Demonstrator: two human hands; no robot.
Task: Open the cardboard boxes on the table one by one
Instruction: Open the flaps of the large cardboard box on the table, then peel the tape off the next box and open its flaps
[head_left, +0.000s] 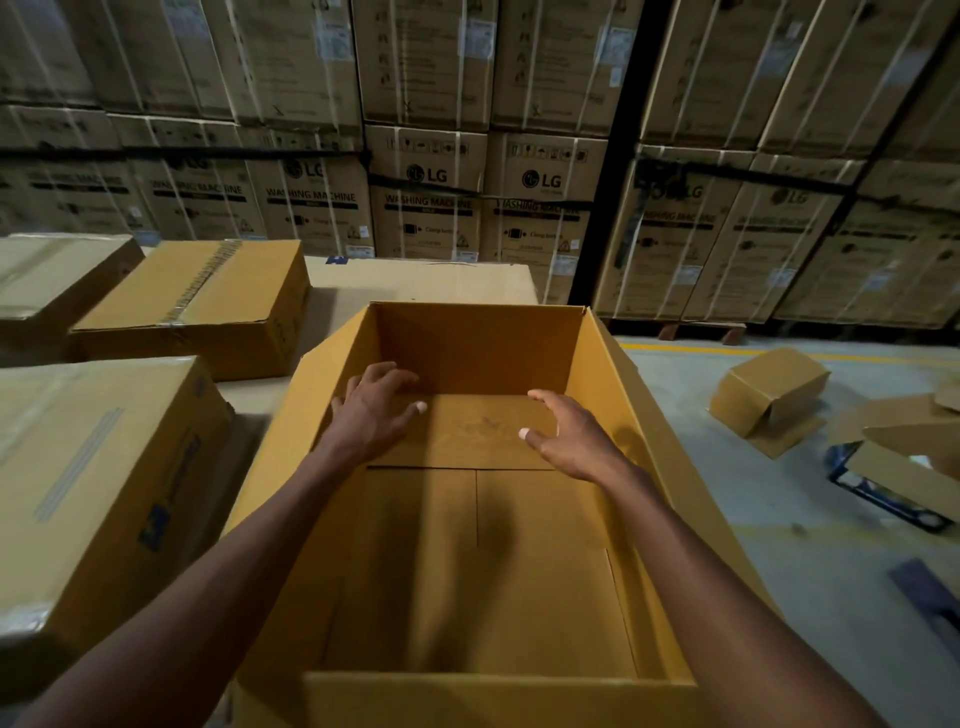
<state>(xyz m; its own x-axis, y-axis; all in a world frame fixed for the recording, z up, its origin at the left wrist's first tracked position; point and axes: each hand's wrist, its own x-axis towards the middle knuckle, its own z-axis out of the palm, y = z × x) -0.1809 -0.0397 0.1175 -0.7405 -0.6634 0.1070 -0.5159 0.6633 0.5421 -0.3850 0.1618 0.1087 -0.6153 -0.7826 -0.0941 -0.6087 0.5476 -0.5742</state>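
Wall of stacked washing-machine cartons (426, 197) across the upper half of the frame; grey floor (779, 519) at right. In the centre and lower centre stands the open box (613, 405), its top flaps folded outward and its interior bare down to the bottom flaps — this one appears already opened. At left, three sealed boxes wait: a near sealed box (104, 467) at lower left, a taped box (208, 301) at middle left, and a far sealed box (57, 270) at the upper-left edge, all on the cardboard-covered table (415, 280). A discarded box (769, 395) lies on its side on the floor at right.

Both arms reach into the open box toward its far end. The left hand (371, 410) and right hand (569, 439) are spread, fingers loosely curved, gripping nothing; whether the fingertips touch the raised far bottom flap cannot be told.

Step in hand, as judged: finishing with the current box — perhaps checking or pressing its inner flap. The next move calls for withdrawing both hands, clearing this box aside, and turning left to a sealed box, whose tape seam must be broken.
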